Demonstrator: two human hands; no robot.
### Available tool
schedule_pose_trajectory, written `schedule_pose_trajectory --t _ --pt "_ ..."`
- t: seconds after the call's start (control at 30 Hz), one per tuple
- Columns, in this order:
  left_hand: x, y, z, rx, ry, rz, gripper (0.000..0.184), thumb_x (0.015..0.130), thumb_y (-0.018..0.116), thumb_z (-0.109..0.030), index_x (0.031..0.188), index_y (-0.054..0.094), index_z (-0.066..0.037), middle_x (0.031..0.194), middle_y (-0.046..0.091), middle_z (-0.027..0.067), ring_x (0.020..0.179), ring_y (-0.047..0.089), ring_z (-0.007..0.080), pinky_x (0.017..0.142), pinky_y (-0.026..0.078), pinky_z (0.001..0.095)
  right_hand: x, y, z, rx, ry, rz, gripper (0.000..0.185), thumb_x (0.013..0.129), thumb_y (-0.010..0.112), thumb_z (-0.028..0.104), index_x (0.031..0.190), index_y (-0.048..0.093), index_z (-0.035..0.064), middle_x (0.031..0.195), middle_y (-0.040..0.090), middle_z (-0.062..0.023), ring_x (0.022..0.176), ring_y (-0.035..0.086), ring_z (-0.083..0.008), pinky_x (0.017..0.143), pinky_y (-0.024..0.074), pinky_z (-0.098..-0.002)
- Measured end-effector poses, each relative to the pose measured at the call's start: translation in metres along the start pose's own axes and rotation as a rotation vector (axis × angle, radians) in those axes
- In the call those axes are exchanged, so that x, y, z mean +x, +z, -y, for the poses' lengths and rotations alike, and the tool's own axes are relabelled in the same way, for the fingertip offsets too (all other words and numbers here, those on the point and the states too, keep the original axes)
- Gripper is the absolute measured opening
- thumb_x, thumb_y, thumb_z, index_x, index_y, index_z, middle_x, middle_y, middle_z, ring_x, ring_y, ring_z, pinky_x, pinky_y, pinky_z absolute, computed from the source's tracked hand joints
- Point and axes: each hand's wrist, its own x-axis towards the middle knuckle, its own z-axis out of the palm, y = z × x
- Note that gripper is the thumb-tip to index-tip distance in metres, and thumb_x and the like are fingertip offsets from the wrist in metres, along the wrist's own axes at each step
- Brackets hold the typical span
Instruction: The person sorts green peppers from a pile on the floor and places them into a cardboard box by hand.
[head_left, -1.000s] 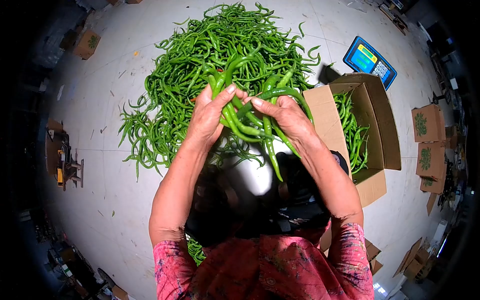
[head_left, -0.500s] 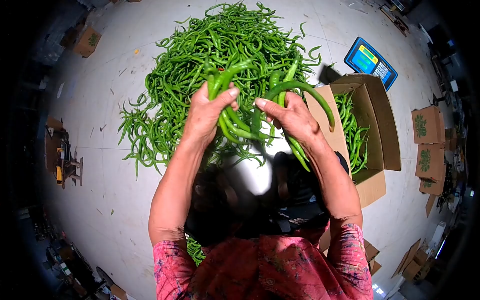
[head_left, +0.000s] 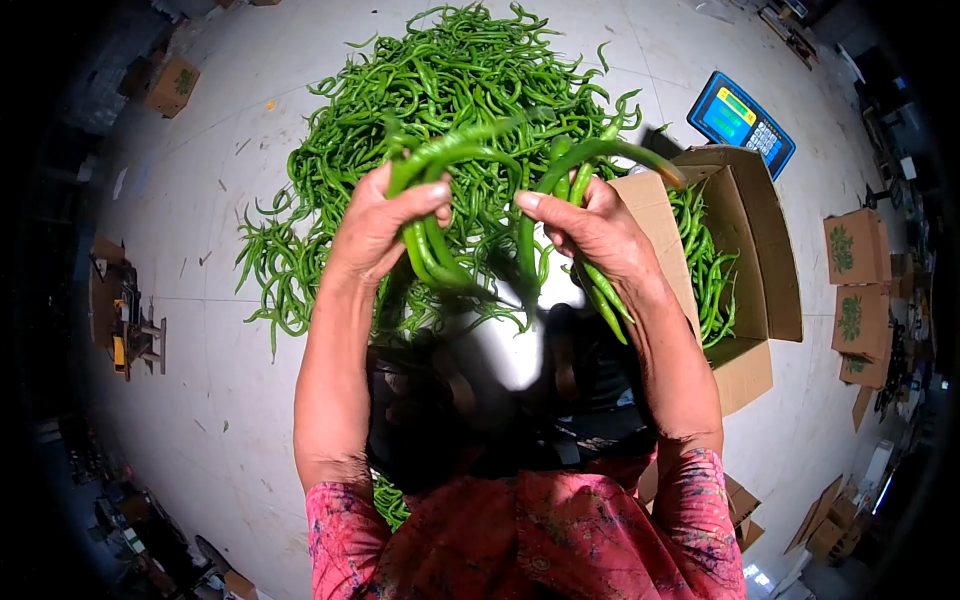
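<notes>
Several long green chili peppers [head_left: 428, 250] are gripped in my left hand [head_left: 378, 225], their ends blurred by motion. My right hand [head_left: 597, 228] is closed on another few green chili peppers [head_left: 606, 298], one of them long and curved with a brownish tip over the box edge. Both hands are held up in front of the body, a short gap between them. Beyond and beneath them spreads a large heap of green chili peppers [head_left: 440, 90] on the floor. To the right of my right hand stands an open cardboard box [head_left: 780, 260] with chili peppers inside.
A blue-framed scale display [head_left: 742, 122] with a keypad stands behind the box. Printed cartons [head_left: 858, 250] are stacked at the far right. Another carton [head_left: 173, 86] lies at the far left. More peppers [head_left: 391, 503] show beside my left sleeve.
My left hand has moved left and slightly down with its peppers, widening the gap between the hands. The curved pepper in my right hand has swung up and to the right.
</notes>
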Motion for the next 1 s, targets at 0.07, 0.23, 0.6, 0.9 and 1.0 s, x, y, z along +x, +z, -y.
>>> schedule_pose_trajectory --t 0.07,0.23,0.6,0.9,1.0 --pt "0.002 -0.005 0.004 -0.332 0.021 0.086 0.027 0.082 0.07 -0.011 0.103 0.056 -0.002 0.082 0.057 0.0049 0.071 0.057 0.0141 0.066 0.051 0.0274 -0.002 0.002 0.004 -0.09 0.046 0.004 0.023 0.081 0.073 0.029 0.085 0.062 0.0089 0.069 0.056 0.0034 0.058 0.049 -0.0074 0.052 0.0395 -0.0236" --pt "0.009 0.029 0.028 -0.031 -0.049 -0.037 0.037 0.076 0.077 -0.01 0.106 0.055 -0.002 0.092 0.059 0.0037 0.08 0.06 0.0121 0.066 0.052 0.0254 0.01 0.015 -0.029 -0.549 -0.223 -0.041 0.048 0.077 0.074 0.032 0.11 0.059 -0.0007 0.088 0.066 -0.0143 0.084 0.064 -0.0307 0.078 0.0488 -0.0418" --pt "0.02 0.009 0.041 -0.164 -0.08 -0.052 0.027 0.083 0.068 -0.008 0.107 0.059 -0.002 0.093 0.063 0.0039 0.085 0.06 0.0138 0.08 0.051 0.0292 0.004 0.018 -0.029 -0.424 -0.33 -0.055 0.034 0.09 0.058 0.02 0.12 0.056 0.0036 0.108 0.063 -0.0195 0.102 0.06 -0.0339 0.089 0.0454 -0.0406" --pt "0.022 0.034 0.058 -0.129 -0.069 -0.122 0.027 0.083 0.072 -0.009 0.106 0.06 -0.002 0.092 0.064 0.004 0.079 0.062 0.0134 0.072 0.052 0.0279 0.009 0.018 -0.054 -0.983 -0.696 -0.304 0.021 0.087 0.051 0.009 0.103 0.057 -0.0027 0.09 0.058 -0.0264 0.088 0.054 -0.0426 0.079 0.0436 -0.0484" --pt "0.02 0.03 0.054 -0.087 -0.118 -0.118 0.032 0.081 0.074 -0.008 0.108 0.058 -0.001 0.094 0.063 0.0044 0.079 0.062 0.0125 0.072 0.052 0.027 0.012 0.011 -0.057 -0.852 -0.585 -0.101 0.026 0.089 0.052 0.013 0.109 0.057 -0.0029 0.094 0.06 -0.0246 0.092 0.057 -0.0367 0.082 0.045 -0.0444"
